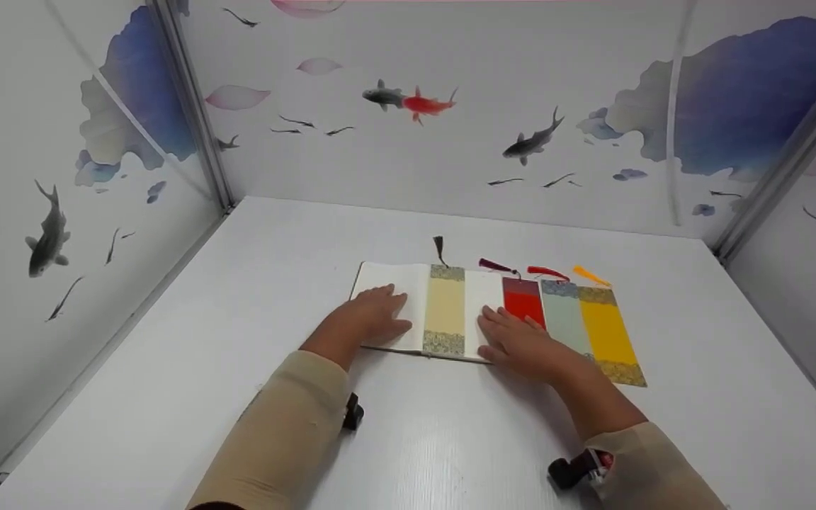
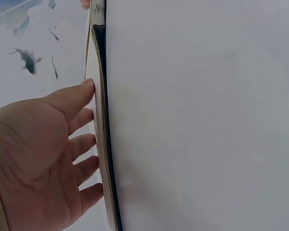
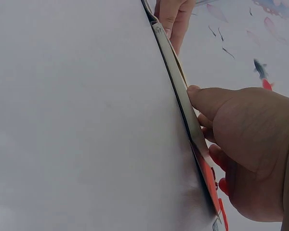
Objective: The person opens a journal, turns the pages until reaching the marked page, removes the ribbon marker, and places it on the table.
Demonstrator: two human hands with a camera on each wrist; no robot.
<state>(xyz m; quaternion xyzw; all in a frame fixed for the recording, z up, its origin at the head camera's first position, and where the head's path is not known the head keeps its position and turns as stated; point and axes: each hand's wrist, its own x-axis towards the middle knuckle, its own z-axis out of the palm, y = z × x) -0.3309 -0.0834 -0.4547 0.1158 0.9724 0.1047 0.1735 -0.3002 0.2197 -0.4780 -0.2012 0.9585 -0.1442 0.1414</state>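
Note:
An open notebook (image 1: 416, 294) with blank white pages lies flat on the white table. Along its middle sits a cream bookmark (image 1: 445, 304) with patterned ends and a dark tassel. My left hand (image 1: 376, 316) rests on the left page, its fingertips and thumb touching the paper in the left wrist view. Spread over the right page, my right hand (image 1: 525, 347) presses down near the page's outer side; its fingers overlap a red bookmark (image 1: 523, 296) that lies at that edge. The right wrist view shows the thumb at the notebook's near edge (image 3: 185, 103).
Right of the red bookmark lie a pale green bookmark (image 1: 562, 315) and a yellow bookmark (image 1: 603, 322), side by side with tassels pointing away. White walls printed with fish (image 1: 532, 144) enclose the table (image 1: 188, 340) at the back and sides.

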